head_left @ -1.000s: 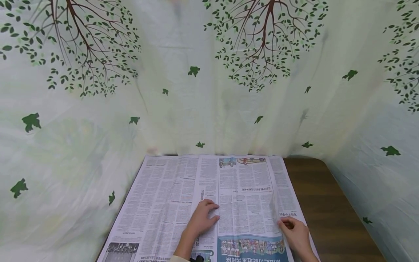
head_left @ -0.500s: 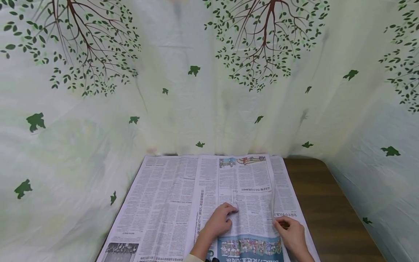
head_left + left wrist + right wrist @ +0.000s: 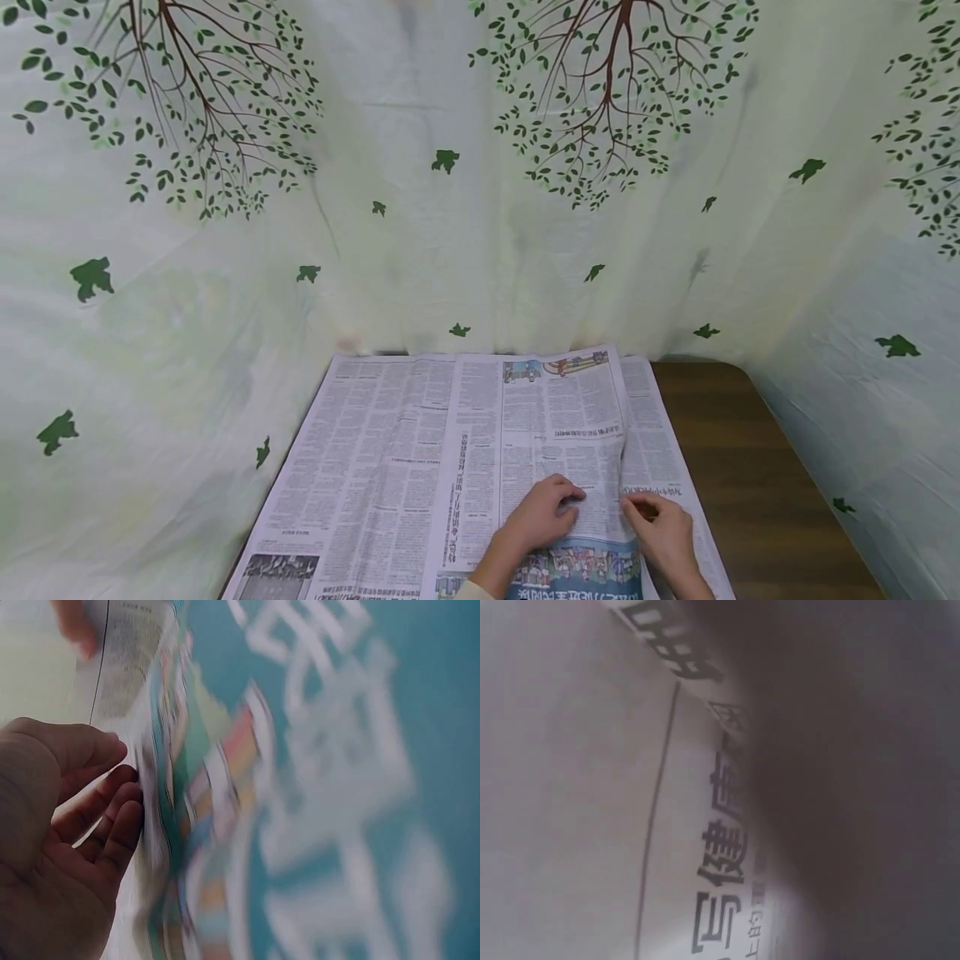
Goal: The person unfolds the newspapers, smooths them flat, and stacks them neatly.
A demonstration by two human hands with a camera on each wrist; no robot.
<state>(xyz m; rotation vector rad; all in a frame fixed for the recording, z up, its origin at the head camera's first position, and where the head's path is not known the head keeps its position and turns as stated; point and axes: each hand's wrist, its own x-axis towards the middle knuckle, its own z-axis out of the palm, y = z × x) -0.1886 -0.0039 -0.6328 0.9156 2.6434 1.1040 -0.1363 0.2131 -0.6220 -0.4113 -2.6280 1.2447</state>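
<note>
In the head view, a printed newspaper sheet (image 3: 570, 400) lies over another newspaper (image 3: 375, 433) on a dark wooden table (image 3: 750, 450). My right hand (image 3: 663, 533) pinches the upper sheet's right edge between thumb and forefinger, and that edge stands raised and bowed. My left hand (image 3: 542, 517) rests on the same sheet, left of the right hand, fingers loosely bent. In the left wrist view, the left hand's fingertips (image 3: 124, 780) touch the paper, whose blue printed part (image 3: 337, 750) bulges close to the camera. Blurred newsprint (image 3: 660, 825) fills much of the right wrist view.
A pale cloth (image 3: 480, 250) printed with trees and green leaves hangs behind the table and along both sides. The table's bare wooden strip runs along the right of the newspapers. A finger (image 3: 75, 634) shows at the left wrist view's top.
My left hand has slid right across the sheet towards the right hand. The right hand has shifted slightly left with the pinched edge, and the sheet's right side has lifted and buckled.
</note>
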